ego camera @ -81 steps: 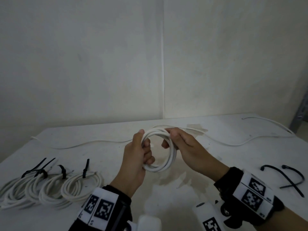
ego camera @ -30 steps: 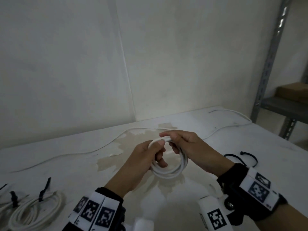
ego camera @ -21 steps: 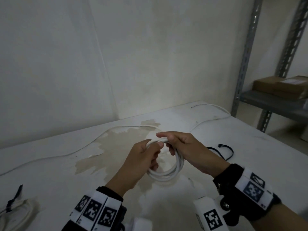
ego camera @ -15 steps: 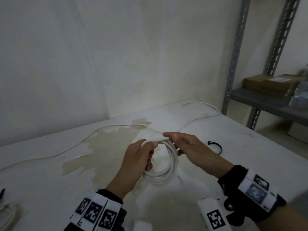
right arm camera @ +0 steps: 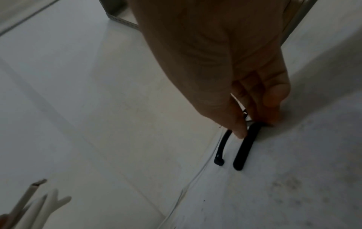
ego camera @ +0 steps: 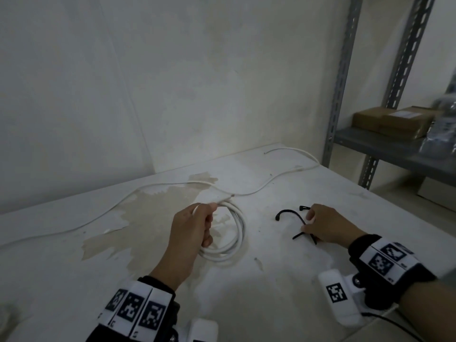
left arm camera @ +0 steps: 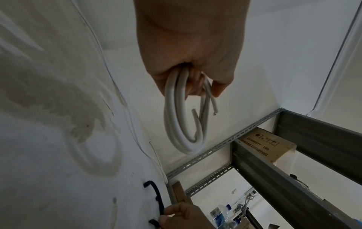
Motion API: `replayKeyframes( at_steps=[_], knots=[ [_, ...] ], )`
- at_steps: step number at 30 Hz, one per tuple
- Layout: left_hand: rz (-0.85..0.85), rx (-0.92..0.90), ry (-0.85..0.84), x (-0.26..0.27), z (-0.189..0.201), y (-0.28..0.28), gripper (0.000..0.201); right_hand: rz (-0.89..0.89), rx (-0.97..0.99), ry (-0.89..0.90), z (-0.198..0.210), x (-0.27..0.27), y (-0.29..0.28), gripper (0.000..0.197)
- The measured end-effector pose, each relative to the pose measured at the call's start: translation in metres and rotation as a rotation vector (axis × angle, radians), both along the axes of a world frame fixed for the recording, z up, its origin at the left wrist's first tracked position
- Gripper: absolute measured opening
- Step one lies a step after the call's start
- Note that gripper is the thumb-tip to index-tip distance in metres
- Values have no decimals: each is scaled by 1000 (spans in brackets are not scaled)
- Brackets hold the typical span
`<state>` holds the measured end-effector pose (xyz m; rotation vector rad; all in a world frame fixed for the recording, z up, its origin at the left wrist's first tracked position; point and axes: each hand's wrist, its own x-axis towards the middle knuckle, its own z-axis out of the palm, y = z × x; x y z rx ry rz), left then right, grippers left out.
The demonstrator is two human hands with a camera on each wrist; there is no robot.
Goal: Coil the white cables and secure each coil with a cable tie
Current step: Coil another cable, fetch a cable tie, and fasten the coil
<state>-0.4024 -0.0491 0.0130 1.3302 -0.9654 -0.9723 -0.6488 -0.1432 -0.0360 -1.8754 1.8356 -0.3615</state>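
While the left hand (ego camera: 190,228) grips the cable coil (ego camera: 229,233) | right hand (ego camera: 325,225) pinches black cable ties (ego camera: 293,218) on table (ego camera: 271,292)

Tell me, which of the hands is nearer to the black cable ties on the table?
The right hand: its fingertips are on the black cable ties on the table. The left hand is off to the side, gripping the white cable coil.
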Motion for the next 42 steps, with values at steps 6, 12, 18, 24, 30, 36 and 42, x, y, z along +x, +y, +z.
replayKeyframes(
  at_steps=[6,12,18,24,30,36,42],
  knots=[
    [38,-5,6,13,2,3,34,-16,-81,-159,8,19,-1,24],
    [125,-34,47,33,3,8,33,197,-159,-600,38,75,35,17],
    [254,-86,-9,60,5,19,31,411,7,-874,68,131,80,18],
    [332,-181,-40,80,7,31,30,431,93,-803,71,169,93,15],
    [326,-287,-189,87,4,45,27,393,73,-754,70,203,101,11],
    [296,-221,-146,98,1,55,24,411,55,-899,78,219,103,19],
    [284,-180,74,116,11,63,26,522,42,-927,77,234,114,21]
  ],
)
